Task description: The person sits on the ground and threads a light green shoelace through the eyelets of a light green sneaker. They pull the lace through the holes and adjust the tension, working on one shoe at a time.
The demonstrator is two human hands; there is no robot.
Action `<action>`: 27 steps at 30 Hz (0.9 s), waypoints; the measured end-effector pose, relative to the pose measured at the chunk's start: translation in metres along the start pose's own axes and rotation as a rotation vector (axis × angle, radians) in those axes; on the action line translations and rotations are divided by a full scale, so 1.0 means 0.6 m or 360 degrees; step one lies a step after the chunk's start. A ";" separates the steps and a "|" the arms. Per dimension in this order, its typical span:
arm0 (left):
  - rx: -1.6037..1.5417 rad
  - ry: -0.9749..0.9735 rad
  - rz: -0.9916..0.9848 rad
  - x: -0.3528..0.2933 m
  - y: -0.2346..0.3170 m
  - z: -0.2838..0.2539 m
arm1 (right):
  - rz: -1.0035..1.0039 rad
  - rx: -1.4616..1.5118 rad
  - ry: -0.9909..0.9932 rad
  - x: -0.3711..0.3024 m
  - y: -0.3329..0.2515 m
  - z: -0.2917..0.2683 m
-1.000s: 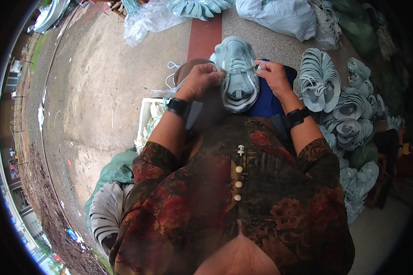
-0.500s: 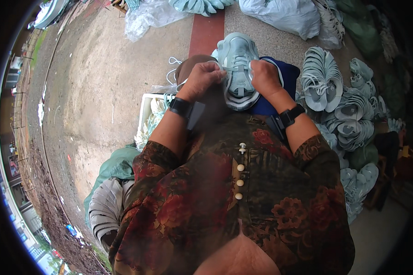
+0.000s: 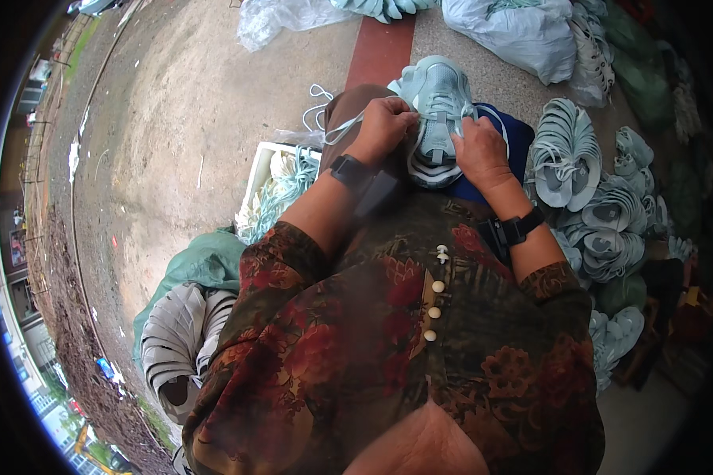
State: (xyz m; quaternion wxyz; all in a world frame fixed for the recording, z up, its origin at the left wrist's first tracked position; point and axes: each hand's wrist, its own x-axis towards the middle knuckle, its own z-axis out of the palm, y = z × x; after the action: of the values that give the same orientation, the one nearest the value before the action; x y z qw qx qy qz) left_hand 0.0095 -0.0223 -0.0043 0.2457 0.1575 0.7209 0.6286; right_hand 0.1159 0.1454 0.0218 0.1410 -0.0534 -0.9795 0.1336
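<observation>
A pale blue-grey sneaker [image 3: 438,103] rests over my lap, toe pointing away from me, with laces threaded across its tongue. At its left side, my left hand [image 3: 382,129] is closed in a pinch on a pale shoelace [image 3: 344,131], whose loose end trails off to the left. My right hand [image 3: 483,157] is closed at the right side of the eyelets, thumb and fingers together by the shoe's edge. A loop of lace curves out above that hand; its fingertips partly hide what they grip, which appears to be lace.
A white bin [image 3: 255,180] of pale laces stands left of my lap. Stacked pale blue shoe uppers [image 3: 564,150] lie to the right. Grey uppers [image 3: 172,336] and a green sack [image 3: 206,261] sit at lower left. A white plastic sack [image 3: 515,36] is ahead.
The view has shifted, so the scene sits farther right. Relative to the sneaker, my right hand has moved slightly nearer to me. My left hand stays closed at the sneaker's left side.
</observation>
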 end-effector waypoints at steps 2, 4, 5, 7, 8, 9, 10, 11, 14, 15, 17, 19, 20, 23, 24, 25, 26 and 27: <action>0.0188 0.0051 0.0087 0.001 0.000 0.004 | 0.0029 -0.0029 -0.0067 -0.007 0.002 0.003; 0.0373 0.0051 0.0120 0.007 -0.008 0.001 | 0.0007 0.0018 0.0022 -0.005 0.014 0.016; 0.0465 0.0054 0.0138 0.009 -0.010 0.000 | -0.0006 0.0041 0.0068 -0.004 0.020 0.020; 0.0586 0.0124 0.0167 0.005 0.000 0.003 | 0.0113 0.0251 0.0147 -0.007 0.026 0.021; 0.0646 0.0158 0.0181 0.000 0.008 0.006 | 0.0173 0.0355 0.0186 -0.007 0.026 0.018; 0.0641 0.0198 0.0205 -0.002 0.009 0.009 | 0.0158 0.0367 0.0195 -0.009 0.025 0.015; 0.0638 0.0240 0.0226 -0.005 0.010 0.011 | 0.0143 0.0383 0.0205 -0.012 0.016 0.007; 0.0635 0.0284 0.0247 -0.009 0.011 0.014 | 0.0126 0.0399 0.0213 -0.010 0.007 -0.001; 0.1042 0.0334 0.0559 -0.020 0.018 0.022 | -0.0215 0.0496 0.0299 0.015 -0.023 -0.027; 0.1129 0.0278 0.0602 -0.025 0.022 0.022 | -0.0275 0.0605 0.0282 0.023 -0.028 -0.016; 0.1303 0.0166 0.0687 -0.033 0.032 0.022 | -0.0400 0.0826 0.0246 0.042 -0.032 0.011; 0.1336 0.0080 0.0715 -0.032 0.027 0.020 | -0.0336 0.0680 0.0097 0.050 -0.035 0.029; 0.1354 0.0037 0.0728 -0.031 0.024 0.018 | -0.0304 0.0608 0.0022 0.052 -0.037 0.037; 0.1314 0.0116 0.0490 -0.029 0.014 0.010 | -0.0251 0.0467 -0.0136 0.050 -0.032 0.049; 0.1235 0.0116 0.0451 -0.028 0.012 0.006 | -0.0261 0.0432 -0.0159 0.048 -0.031 0.051; 0.1153 0.0118 0.0420 -0.027 0.017 0.002 | -0.0264 0.0413 -0.0157 0.047 -0.033 0.048; 0.1071 0.0119 0.0389 -0.025 0.019 -0.001 | -0.0266 0.0394 -0.0156 0.046 -0.035 0.045; 0.1018 0.0115 0.0381 -0.025 0.019 0.000 | -0.0267 0.0374 -0.0154 0.046 -0.037 0.043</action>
State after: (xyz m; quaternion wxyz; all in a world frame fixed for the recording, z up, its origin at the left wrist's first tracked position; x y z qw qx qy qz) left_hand 0.0208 -0.0284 0.0092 0.0826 0.2877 0.8662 0.4002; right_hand 0.0807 0.1216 0.0116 0.1095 0.0521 -0.9638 0.2376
